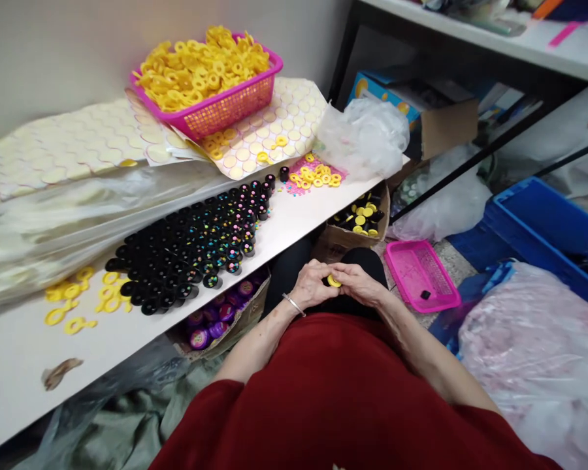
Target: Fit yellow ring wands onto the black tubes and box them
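Disc (pixel 334 281), yellow and round, is held over my lap, just in front of my red shirt (pixel 298 391). Its flat face points up toward me; the long axis I cannot tell, since my fingers hide whatever lies beneath. Surface looks smooth.

Black cups (pixel 191 245), short glossy cylinders, stand upright in a packed, slanting block on the white tabletop (pixel 19 378). Coloured specks dot those toward the right. Beyond the block, loose yellow rings (pixel 318 175) lie over pink sprinkles (pixel 298 190). Higher up, a pink basket (pixel 240 108), its wall a plastic lattice, is heaped with more yellow pieces. Below the tabletop edge, a cardboard carton (pixel 355 239) holds black pieces with yellow round tops.

Pose: forearms slant inward from both sides, meeting at mid-body. My left grip (pixel 313 284), fingers curled, bracelet (pixel 294 305) at the wrist, closes on one side of the disc; my right grip (pixel 360 284), fingers reaching leftward, closes on the other.
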The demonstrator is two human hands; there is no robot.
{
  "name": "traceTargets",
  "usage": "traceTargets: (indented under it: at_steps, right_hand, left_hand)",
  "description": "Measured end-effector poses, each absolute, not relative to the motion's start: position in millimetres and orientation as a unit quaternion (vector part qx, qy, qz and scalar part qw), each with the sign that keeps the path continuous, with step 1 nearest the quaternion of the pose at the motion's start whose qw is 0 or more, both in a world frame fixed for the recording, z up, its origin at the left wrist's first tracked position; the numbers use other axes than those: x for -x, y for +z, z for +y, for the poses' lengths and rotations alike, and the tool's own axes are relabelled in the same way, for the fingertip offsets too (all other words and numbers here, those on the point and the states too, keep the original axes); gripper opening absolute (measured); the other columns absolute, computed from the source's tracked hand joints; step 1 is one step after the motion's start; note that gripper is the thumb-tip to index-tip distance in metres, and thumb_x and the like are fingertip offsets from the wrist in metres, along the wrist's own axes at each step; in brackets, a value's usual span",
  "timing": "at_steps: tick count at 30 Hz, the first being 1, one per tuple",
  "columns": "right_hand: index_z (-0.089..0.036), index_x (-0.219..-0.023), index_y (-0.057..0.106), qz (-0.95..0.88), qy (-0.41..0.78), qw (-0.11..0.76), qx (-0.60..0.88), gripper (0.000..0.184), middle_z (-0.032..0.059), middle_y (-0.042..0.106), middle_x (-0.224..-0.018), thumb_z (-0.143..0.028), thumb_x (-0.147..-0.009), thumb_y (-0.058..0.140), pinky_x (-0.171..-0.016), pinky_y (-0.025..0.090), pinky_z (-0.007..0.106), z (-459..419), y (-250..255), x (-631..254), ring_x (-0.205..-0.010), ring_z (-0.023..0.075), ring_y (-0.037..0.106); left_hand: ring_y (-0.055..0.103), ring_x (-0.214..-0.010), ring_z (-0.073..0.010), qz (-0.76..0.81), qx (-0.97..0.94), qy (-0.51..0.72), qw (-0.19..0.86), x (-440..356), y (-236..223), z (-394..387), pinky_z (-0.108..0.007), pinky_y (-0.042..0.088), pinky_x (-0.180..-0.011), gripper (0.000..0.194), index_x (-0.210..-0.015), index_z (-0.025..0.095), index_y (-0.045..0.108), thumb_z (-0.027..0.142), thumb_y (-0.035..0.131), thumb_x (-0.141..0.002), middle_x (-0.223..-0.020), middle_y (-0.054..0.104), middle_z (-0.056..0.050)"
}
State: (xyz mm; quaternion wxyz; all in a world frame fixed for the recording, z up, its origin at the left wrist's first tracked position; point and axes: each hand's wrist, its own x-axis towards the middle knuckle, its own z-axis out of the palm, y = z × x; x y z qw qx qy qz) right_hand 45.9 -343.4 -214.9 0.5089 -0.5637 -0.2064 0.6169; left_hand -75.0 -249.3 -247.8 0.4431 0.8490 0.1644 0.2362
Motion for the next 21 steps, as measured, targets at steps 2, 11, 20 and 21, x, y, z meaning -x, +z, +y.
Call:
traceTargets:
  at_steps: [2,11,20,21]
  right_hand:
    - [-0.015,-0.094,0.065,-0.203,0.644,0.501,0.541,0.041,0.0012,0.060,-0.082,-0.039,-0.064,0.079,-0.062,0.050,0.022,-337.5,-212.1,-45.3,-0.070,0.0099,0.057]
    - [-0.016,-0.092,0.063,-0.212,0.675,0.497,0.502,0.047,-0.0002,0.065,-0.081,-0.016,-0.050,0.084,-0.062,0.048,0.022,-296.6,-202.0,-46.1,-0.071,0.0109,0.061]
    - [-0.019,-0.088,0.070,-0.187,0.620,0.583,0.491,0.043,0.0004,0.067,-0.081,-0.025,-0.048,0.085,-0.063,0.047,0.021,-285.1,-202.9,-56.8,-0.070,0.0099,0.059]
    - [-0.019,-0.089,0.070,-0.195,0.623,0.578,0.490,0.045,0.0008,0.068,-0.083,-0.026,-0.048,0.086,-0.065,0.048,0.022,-285.7,-202.2,-59.5,-0.072,0.0108,0.060]
  left_hand:
    - [0.049,-0.071,-0.0139,0.166,-0.850,0.236,0.441,80.5,-246.1,-244.1,-0.027,0.039,-0.066,0.010,-0.070,0.021,0.068,0.022,0.071,-0.061,-0.068,0.064,0.002]
    - [0.049,-0.074,-0.0151,0.153,-0.888,0.249,0.356,90.8,-219.0,-219.6,-0.030,0.033,-0.066,0.008,-0.070,0.020,0.064,0.018,0.063,-0.063,-0.076,0.066,0.001]
    - [0.047,-0.070,-0.0151,0.148,-0.872,0.293,0.364,62.1,-218.1,-201.7,-0.031,0.037,-0.069,0.002,-0.063,0.019,0.059,0.018,0.059,-0.062,-0.064,0.059,0.001]
    - [0.048,-0.071,-0.0156,0.147,-0.869,0.295,0.370,60.1,-219.1,-201.3,-0.032,0.038,-0.070,0.004,-0.065,0.019,0.060,0.019,0.060,-0.061,-0.065,0.059,0.000]
